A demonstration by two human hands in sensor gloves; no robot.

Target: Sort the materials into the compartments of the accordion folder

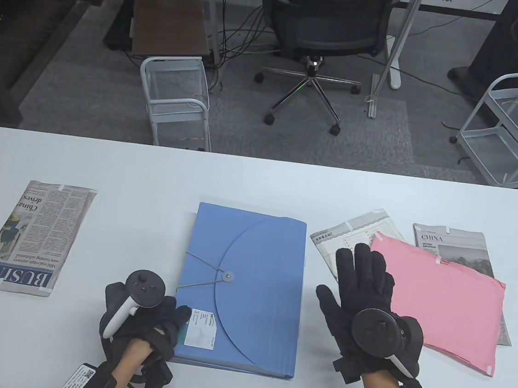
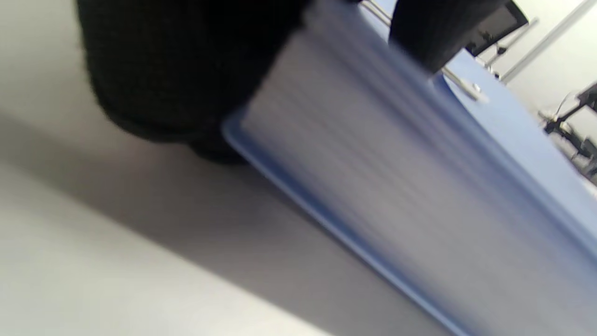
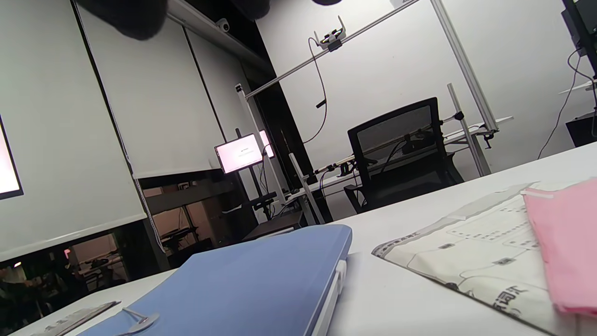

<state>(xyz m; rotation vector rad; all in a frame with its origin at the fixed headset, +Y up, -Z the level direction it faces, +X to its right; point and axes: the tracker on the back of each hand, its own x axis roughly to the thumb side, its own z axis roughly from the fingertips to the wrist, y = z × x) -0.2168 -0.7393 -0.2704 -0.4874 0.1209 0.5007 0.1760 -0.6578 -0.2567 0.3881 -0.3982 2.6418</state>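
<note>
The blue accordion folder (image 1: 239, 289) lies flat in the middle of the table, its flap held by an elastic cord on a button (image 1: 229, 277). My left hand (image 1: 179, 317) grips its near left corner by the white label (image 1: 201, 329). In the left wrist view, gloved fingers (image 2: 177, 70) are against the pleated edge (image 2: 373, 163) and one lies on top. My right hand (image 1: 357, 269) is open and spread flat, right of the folder, over a folded newspaper (image 1: 361, 232) and beside a pink sheet (image 1: 446, 301). The right wrist view shows the folder (image 3: 242, 284), newspaper (image 3: 475, 252) and pink sheet (image 3: 564, 247).
A folded newspaper (image 1: 35, 235) lies at the table's left. Another, headed CHINA (image 1: 452, 246), lies partly under the pink sheet at the right. An office chair (image 1: 322, 29) and white wire carts (image 1: 176, 97) stand beyond the far edge.
</note>
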